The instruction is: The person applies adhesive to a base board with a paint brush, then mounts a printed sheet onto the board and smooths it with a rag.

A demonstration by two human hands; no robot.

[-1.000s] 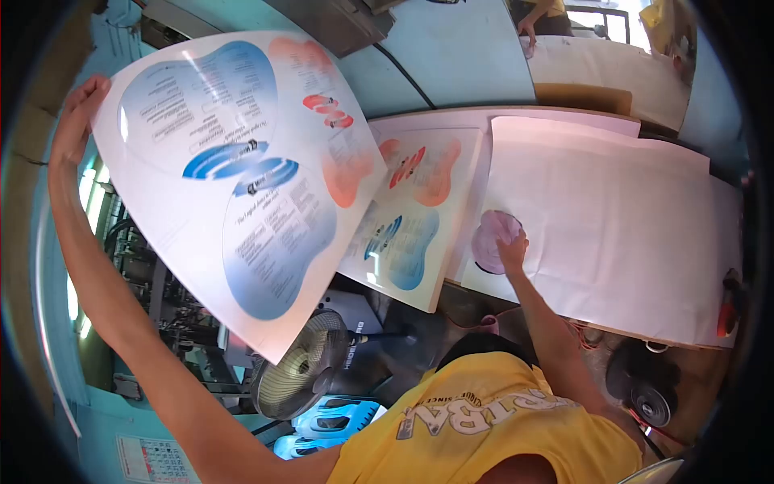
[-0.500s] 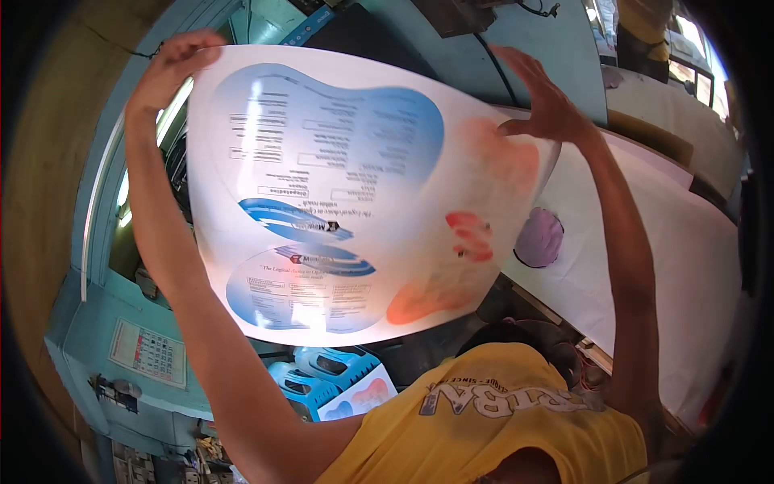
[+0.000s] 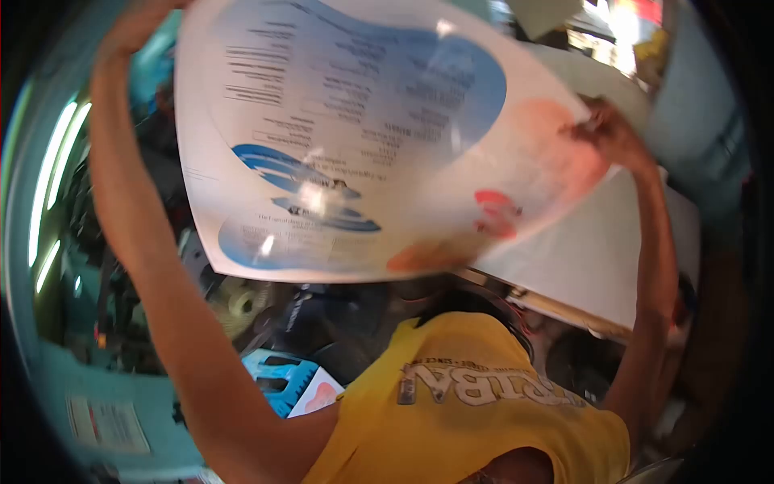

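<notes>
A large, thin printed sheet (image 3: 427,189) spans the upper middle, bowed and held up in the air. It carries blue shapes with upside-down text on the left and orange-red shapes on the right. At the top left, my left hand (image 3: 141,24) grips the sheet's upper corner, partly cut off by the frame edge. My right hand (image 3: 617,137), somewhat blurred, pinches the far right edge. Both arms are stretched out, and the sheet sags between them.
Below the sheet's right side is a white-topped table (image 3: 556,250). Blue plastic parts (image 3: 282,379) lie at lower left by a small printed card (image 3: 318,395). A paper calendar (image 3: 109,423) and lit tubes (image 3: 52,177) are farther left.
The sheet has shifted up in view and its right side has swung outward. My right hand, spread at the sheet before, is now closed on its edge. The camera view has also moved.
</notes>
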